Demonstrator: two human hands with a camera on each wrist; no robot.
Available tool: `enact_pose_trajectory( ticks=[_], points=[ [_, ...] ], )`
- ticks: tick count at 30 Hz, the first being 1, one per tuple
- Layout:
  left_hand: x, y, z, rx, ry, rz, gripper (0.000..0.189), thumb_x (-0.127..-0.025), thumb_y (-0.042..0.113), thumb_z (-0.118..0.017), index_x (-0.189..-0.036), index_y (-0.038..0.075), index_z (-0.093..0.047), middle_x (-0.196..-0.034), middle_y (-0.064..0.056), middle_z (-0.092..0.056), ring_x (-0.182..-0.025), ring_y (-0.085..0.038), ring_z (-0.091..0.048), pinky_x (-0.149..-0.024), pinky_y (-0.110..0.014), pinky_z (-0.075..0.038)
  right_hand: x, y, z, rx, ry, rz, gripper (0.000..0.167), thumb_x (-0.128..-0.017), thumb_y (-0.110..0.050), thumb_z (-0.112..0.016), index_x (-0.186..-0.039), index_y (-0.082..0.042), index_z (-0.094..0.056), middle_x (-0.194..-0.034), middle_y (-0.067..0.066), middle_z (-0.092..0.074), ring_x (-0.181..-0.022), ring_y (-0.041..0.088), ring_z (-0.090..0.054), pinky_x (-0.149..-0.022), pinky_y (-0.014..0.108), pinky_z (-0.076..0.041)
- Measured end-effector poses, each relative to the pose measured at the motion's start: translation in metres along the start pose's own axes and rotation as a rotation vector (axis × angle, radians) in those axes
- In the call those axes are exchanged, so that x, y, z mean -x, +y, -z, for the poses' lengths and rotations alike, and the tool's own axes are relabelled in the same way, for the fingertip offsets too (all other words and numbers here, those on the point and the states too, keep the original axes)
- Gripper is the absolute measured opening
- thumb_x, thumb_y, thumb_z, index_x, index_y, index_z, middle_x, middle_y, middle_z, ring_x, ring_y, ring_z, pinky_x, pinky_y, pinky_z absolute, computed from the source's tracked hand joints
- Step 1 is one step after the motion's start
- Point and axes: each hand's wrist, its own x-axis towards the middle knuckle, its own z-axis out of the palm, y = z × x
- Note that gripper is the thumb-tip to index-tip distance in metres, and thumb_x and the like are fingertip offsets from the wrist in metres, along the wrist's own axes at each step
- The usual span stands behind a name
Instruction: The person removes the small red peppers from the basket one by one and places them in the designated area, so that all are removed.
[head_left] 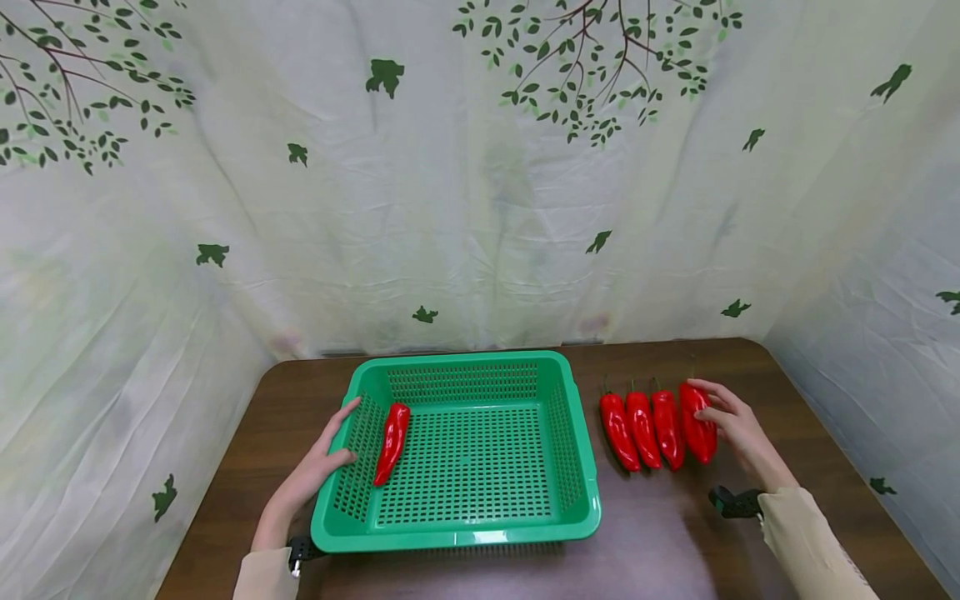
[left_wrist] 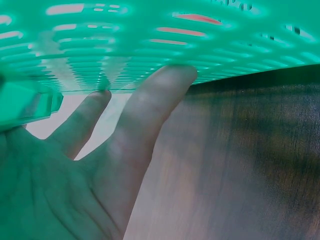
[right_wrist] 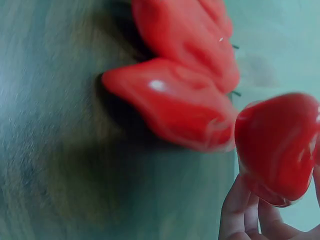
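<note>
On the wooden table, a green plastic basket (head_left: pixel 465 544) has one red chili pepper (head_left: pixel 392 443) lying inside, near its left wall. My left hand (head_left: pixel 311 479) rests against the basket's left side, with thumb and forefinger spread and fairly straight. The left wrist view has the thumb (left_wrist: pixel 155 100) right at the slotted wall. To the right of the basket, my right hand (head_left: pixel 731 425) holds the rightmost chili pepper (head_left: pixel 697 423) between thumb and fingers. That held pepper (right_wrist: pixel 277 147) appears end-on in the right wrist view, apart from its neighbours.
Left of the held pepper, three more glossy red chili peppers (head_left: pixel 642 429) lie side by side, stems pointing away from me. A pale cloth (head_left: pixel 465 208) with printed leaves and branches hangs behind the table (head_left: pixel 645 554) and along both sides.
</note>
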Motion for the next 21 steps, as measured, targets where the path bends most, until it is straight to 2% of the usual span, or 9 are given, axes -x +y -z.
enact_pose_trajectory(
  ticks=[9, 13, 16, 21],
  points=[
    [0.0, 0.0, 0.0, 0.004, 0.004, 0.013, 0.077, -0.087, 0.003, -0.044, -0.152, 0.032, -0.014, -0.155, -0.015, -0.005, -0.13, -0.052, -0.025, -0.082, -0.052, -0.051, 0.0, 0.009, 0.003, 0.039, 0.037, 0.0, 0.047, -0.096, -0.009, -0.047, -0.142, -0.003, -0.037, -0.131, 0.024, -0.04, -0.092, 0.003, -0.053, -0.074, 0.028, -0.053],
    [0.0, 0.0, 0.0, 0.003, 0.004, 0.009, 0.077, -0.087, 0.003, -0.043, -0.152, 0.032, -0.014, -0.155, -0.015, -0.005, -0.13, -0.052, -0.025, -0.082, -0.052, -0.051, 0.0, 0.013, 0.004, 0.062, 0.043, -0.019, 0.048, -0.097, -0.01, -0.047, -0.142, -0.002, -0.036, -0.134, 0.027, -0.038, -0.092, 0.003, -0.05, -0.073, 0.027, -0.052],
    [0.0, 0.001, -0.001, 0.004, 0.004, 0.006, 0.077, -0.087, 0.003, -0.043, -0.152, 0.032, -0.014, -0.155, -0.015, -0.005, -0.13, -0.053, -0.025, -0.082, -0.052, -0.051, -0.001, 0.015, 0.003, 0.082, 0.042, -0.036, 0.049, -0.097, -0.009, -0.046, -0.143, 0.0, -0.033, -0.136, 0.031, -0.035, -0.095, 0.01, -0.049, -0.073, 0.027, -0.052],
    [0.001, 0.001, -0.001, 0.004, 0.004, 0.009, 0.077, -0.087, 0.004, -0.043, -0.152, 0.031, -0.014, -0.155, -0.015, -0.005, -0.13, -0.052, -0.025, -0.082, -0.052, -0.051, -0.004, 0.018, 0.0, 0.107, 0.04, -0.054, 0.051, -0.096, -0.007, -0.046, -0.144, 0.003, -0.031, -0.137, 0.034, -0.034, -0.106, 0.03, -0.045, -0.072, 0.028, -0.051]
  ],
)
